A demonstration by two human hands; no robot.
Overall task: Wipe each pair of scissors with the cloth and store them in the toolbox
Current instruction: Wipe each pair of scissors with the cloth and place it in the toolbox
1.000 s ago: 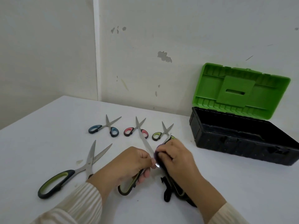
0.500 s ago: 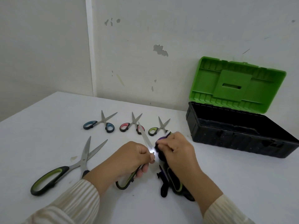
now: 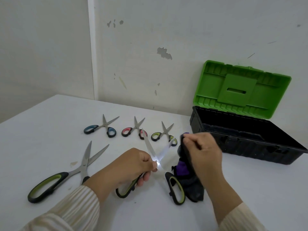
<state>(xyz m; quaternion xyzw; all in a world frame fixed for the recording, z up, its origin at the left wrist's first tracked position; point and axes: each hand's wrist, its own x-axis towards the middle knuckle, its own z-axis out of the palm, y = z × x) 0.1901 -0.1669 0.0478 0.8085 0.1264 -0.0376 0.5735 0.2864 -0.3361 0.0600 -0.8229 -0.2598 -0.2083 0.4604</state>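
My left hand (image 3: 131, 165) grips a large green-and-black pair of scissors (image 3: 175, 190) near the pivot, blades spread wide and pointing away. My right hand (image 3: 203, 155) holds a dark cloth with purple patches (image 3: 183, 169) just to the right of the blades, apart from them. A second large green-handled pair (image 3: 66, 175) lies open at the left. Three small pairs lie in a row behind: blue (image 3: 101, 129), pink (image 3: 131, 130) and green (image 3: 161, 135). The black toolbox (image 3: 250, 140) stands open at the right with its green lid (image 3: 240, 87) raised.
The white table (image 3: 50, 124) meets a scuffed white wall behind the scissors and the toolbox. The toolbox interior looks dark. A small scrap lies on the table near the left large scissors.
The held scissors have opened wide. My right hand with the cloth has moved off the blade to the right, and one handle loop now shows beside the cloth.
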